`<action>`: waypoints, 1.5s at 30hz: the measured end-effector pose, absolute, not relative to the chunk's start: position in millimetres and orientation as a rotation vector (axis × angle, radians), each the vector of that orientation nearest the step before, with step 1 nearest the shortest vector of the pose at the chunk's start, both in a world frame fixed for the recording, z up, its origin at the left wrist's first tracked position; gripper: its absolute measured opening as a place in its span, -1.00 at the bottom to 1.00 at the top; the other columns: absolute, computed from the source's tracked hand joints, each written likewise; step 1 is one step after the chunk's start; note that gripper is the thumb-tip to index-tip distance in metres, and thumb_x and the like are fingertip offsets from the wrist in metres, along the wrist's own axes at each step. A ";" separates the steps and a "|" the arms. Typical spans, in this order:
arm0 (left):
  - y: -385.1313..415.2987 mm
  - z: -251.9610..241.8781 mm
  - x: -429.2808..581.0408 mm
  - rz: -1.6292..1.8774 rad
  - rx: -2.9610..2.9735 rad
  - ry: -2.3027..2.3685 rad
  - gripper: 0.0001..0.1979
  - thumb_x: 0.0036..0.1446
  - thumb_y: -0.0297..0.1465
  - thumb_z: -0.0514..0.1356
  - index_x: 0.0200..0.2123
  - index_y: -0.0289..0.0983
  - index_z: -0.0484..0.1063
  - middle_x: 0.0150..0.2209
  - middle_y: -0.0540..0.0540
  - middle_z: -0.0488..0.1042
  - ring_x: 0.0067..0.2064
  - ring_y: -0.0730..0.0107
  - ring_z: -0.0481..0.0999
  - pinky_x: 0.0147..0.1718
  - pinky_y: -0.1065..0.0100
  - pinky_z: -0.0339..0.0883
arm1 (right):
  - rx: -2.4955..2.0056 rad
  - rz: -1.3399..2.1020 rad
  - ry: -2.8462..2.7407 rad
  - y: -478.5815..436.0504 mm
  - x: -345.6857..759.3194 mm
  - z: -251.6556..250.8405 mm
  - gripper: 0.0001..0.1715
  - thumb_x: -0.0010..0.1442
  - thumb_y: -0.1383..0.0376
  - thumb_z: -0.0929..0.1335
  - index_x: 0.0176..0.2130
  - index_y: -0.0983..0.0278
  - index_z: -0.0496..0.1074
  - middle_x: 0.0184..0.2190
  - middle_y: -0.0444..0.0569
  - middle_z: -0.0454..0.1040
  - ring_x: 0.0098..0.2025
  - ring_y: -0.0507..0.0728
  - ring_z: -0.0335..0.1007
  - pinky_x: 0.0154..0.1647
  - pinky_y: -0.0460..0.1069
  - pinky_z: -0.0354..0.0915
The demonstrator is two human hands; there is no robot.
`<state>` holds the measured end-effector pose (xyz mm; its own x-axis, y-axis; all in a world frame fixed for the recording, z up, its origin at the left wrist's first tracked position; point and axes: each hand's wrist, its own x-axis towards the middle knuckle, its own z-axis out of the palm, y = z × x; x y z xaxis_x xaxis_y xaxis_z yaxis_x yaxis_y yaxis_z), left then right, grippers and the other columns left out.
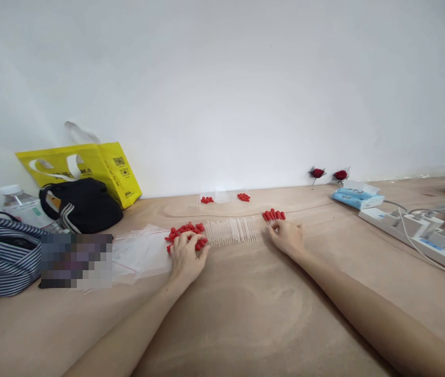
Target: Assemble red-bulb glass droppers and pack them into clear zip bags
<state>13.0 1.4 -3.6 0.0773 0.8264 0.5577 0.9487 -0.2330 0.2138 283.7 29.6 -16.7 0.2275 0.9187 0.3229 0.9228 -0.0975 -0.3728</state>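
**A:** Hands?

**B:** Left hand [186, 255] is palm down on the cap pile [185, 229], at the left end of the tubes [232, 231]. Fingers are curled over the red caps. Can't tell if any cap is clamped.

**A:** Right?

**B:** Right hand [287, 236] is at the right end of the tubes, fingertips touching the cap cluster [273, 214]. Fingers are close together. Can't tell whether they pinch a cap.

**A:** Tubes?

**B:** Clear, laid side by side in one row on the table [246, 314], between the two hands.

**A:** Surroundings?

**B:** Left of the tubes, clear bags [139, 254] lie flat, just beside the cap pile.
- Farther left is a black bag [83, 205], with a yellow bag [104, 165] behind it against the wall [222, 78].
- A bottle [20, 201] and a striped bag [2, 256] sit at the frame edge.
- Behind the tubes, near the wall, are two far cap lots [206, 199] [243, 197].
- Right of the tubes, two roses [317, 173] stand by the wall. A tissue pack [358, 198] is just beside them.
- A power strip [422, 233] with plugs and cables lies well apart from the tubes.

**A:** Anything in the way?

**B:** The left hand covers part of the cap pile. The right fingertips hide the near edge of the cap cluster. The tubes are in plain view. Both forearms run from the near table edge up to the row.
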 end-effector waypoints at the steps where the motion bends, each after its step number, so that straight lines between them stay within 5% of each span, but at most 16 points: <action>1: 3.0 -1.8 10.1 -0.847 -2.108 -1.830 -0.81 -0.04 -0.33 0.17 -0.29 -0.19 0.40 -0.19 -0.12 0.31 -0.13 0.11 0.26 -0.19 0.15 0.13 | -1.977 -0.033 -1.729 30.0 278.7 -16.4 -0.67 0.09 0.12 0.20 -0.42 0.24 0.43 -0.38 0.03 0.49 -0.31 0.20 0.35 -0.15 0.16 -0.02; 18: 22.0 -3.7 3.0 -0.799 -1.985 -1.991 -0.71 -0.02 -0.12 0.10 -0.44 -0.23 0.38 -0.25 -0.14 0.37 -0.10 0.05 0.25 -0.15 0.06 0.02 | -2.215 -0.039 -1.627 69.7 245.3 -10.1 -0.88 -0.16 0.32 0.30 -0.52 0.31 0.40 -0.43 0.07 0.41 -0.19 0.24 0.28 -0.12 0.15 -0.03; 27: 20.8 -4.6 4.3 -0.795 -1.985 -2.001 -0.75 -0.07 -0.16 0.15 -0.51 -0.23 0.38 -0.25 -0.14 0.36 -0.10 0.05 0.24 -0.14 0.05 0.01 | -2.045 -0.049 -1.711 44.9 240.1 -2.1 -0.71 0.02 0.21 0.21 -0.56 0.27 0.41 -0.50 0.04 0.45 -0.29 0.19 0.33 -0.15 0.10 -0.01; 37: 17.2 -0.2 5.7 -1.065 -1.930 -1.859 -0.89 -0.05 -0.32 0.16 -0.49 -0.24 0.36 -0.23 -0.13 0.35 -0.11 0.11 0.28 -0.13 0.11 0.09 | -1.370 0.017 -2.026 -10.5 260.1 -31.1 -0.78 0.15 0.28 0.18 -0.38 0.29 0.36 -0.43 -0.04 0.44 -0.34 0.10 0.29 -0.29 0.00 0.03; 41: 1.6 4.3 12.9 -1.136 -2.395 -1.493 -0.96 0.00 -0.41 0.09 -0.46 -0.25 0.28 -0.36 -0.06 0.39 -0.23 0.27 0.36 -0.19 0.26 0.19 | -1.283 0.048 -2.105 -12.1 268.7 -33.3 -0.71 0.18 0.31 0.15 -0.18 0.26 0.37 -0.40 -0.01 0.42 -0.31 0.11 0.28 -0.29 0.00 0.08; 45: -15.9 0.2 25.6 -0.946 -2.749 -1.374 -0.98 0.01 -0.44 0.08 -0.43 -0.25 0.28 -0.45 -0.01 0.39 -0.37 0.35 0.36 -0.32 0.33 0.23 | -1.237 0.082 -2.206 -16.5 263.3 -28.7 -0.71 0.19 0.33 0.13 -0.25 0.24 0.39 -0.38 -0.02 0.42 -0.28 0.11 0.28 -0.24 0.02 0.06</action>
